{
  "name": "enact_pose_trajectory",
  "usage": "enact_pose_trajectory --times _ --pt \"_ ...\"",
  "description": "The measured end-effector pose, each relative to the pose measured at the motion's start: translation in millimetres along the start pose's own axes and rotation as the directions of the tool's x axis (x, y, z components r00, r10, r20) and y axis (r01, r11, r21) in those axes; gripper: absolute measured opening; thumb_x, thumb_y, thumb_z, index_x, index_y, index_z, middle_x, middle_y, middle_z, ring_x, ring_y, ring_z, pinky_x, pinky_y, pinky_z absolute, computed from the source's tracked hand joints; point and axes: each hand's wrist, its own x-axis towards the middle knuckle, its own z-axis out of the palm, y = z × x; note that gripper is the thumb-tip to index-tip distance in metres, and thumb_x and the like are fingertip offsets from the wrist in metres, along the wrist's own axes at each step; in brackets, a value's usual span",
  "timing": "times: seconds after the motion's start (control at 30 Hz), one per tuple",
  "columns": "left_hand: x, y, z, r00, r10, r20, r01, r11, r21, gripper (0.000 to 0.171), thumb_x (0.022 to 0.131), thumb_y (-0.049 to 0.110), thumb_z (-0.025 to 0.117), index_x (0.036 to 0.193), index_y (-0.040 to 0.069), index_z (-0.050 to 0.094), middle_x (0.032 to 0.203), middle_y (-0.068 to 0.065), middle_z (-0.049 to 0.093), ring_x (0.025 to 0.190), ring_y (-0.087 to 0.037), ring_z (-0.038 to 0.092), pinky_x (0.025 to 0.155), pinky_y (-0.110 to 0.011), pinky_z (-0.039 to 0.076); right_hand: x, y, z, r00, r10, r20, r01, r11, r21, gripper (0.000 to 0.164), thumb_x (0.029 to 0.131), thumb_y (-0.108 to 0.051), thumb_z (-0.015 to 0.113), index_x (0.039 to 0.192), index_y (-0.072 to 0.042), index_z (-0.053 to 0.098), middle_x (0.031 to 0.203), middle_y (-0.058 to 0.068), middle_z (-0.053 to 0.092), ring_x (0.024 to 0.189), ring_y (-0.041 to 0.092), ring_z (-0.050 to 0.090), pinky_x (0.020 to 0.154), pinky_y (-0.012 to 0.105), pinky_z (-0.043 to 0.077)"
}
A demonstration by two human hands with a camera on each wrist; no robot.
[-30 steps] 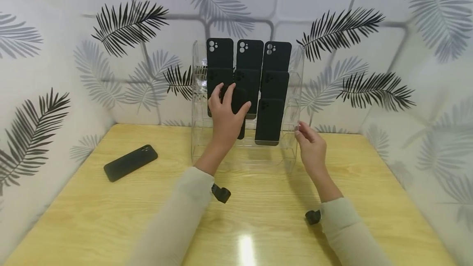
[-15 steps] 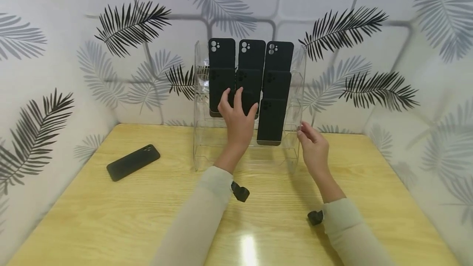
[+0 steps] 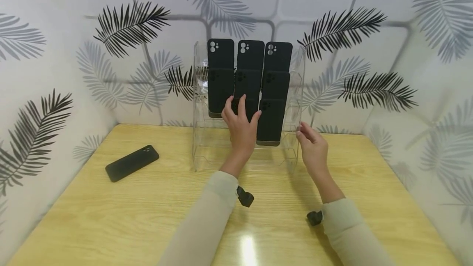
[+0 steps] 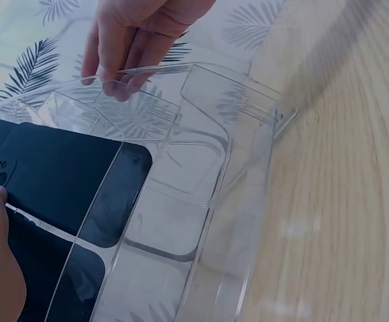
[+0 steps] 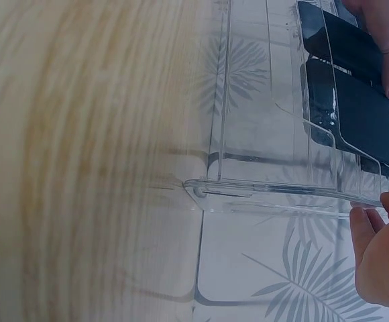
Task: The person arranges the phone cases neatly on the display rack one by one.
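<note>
A clear tiered display rack (image 3: 199,139) stands on the table against the wall, with black phone cases upright in its tiers. My left hand (image 3: 241,130) holds a phone case (image 4: 50,275) by its upper part, in the middle of the third tier down. The lower end of that case sits behind the tier's clear lip, beside another phone case (image 3: 271,122) on the right. My hand hides most of it in the head view. With thumb and fingertips, my right hand (image 3: 314,145) pinches the rack's right side panel.
One more black phone case (image 3: 132,163) lies flat on the table at the left. The top two tiers carry three cases each, such as the top left case (image 3: 221,54). Leaf-patterned wall covering (image 3: 395,52) closes off the back and both sides.
My left hand has moved right and down with the phone case, bringing it into the middle of the third tier. My right hand stays at the rack's side.
</note>
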Motion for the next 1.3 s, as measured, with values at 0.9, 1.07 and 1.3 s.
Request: enact_pose_trajectory --times 0.9,1.07,1.3 --pt "18.6 -6.2 -42.7 0.983 0.121 0.134 -0.117 0.992 -0.041 0.069 0.097 0.040 0.068 0.155 0.016 0.040 0.158 -0.014 0.027 0.137 -0.033 0.033 0.107 -0.048 0.045 0.9 -0.5 0.8 1.000 -0.003 0.000 0.003 1.000 0.004 0.039 0.101 -0.014 0.062 0.139 -0.007 0.062 0.126 0.016 0.067 0.101 -0.004 0.062 0.089 0.011 0.052" --pt "28.9 -16.1 -75.9 0.949 0.227 0.220 -0.213 0.973 -0.083 0.069 0.096 0.037 0.070 0.154 0.012 0.042 0.156 -0.015 0.030 0.131 -0.031 0.039 0.106 -0.045 0.045 0.3 0.4 0.8 1.000 -0.007 -0.002 0.007 1.000 0.007 0.039 0.101 -0.014 0.062 0.139 -0.007 0.062 0.127 0.017 0.067 0.101 -0.004 0.062 0.089 0.010 0.052" --pt "36.5 -48.0 -128.7 0.924 0.291 0.247 -0.288 0.956 -0.046 0.071 0.090 0.030 0.078 0.151 0.008 0.046 0.149 -0.016 0.040 0.135 -0.031 0.041 0.109 -0.046 0.043 -0.4 -0.6 0.6 1.000 -0.002 0.003 0.002 1.000 0.002 0.039 0.101 -0.015 0.061 0.140 -0.007 0.061 0.128 0.017 0.066 0.101 -0.003 0.061 0.088 0.009 0.051"
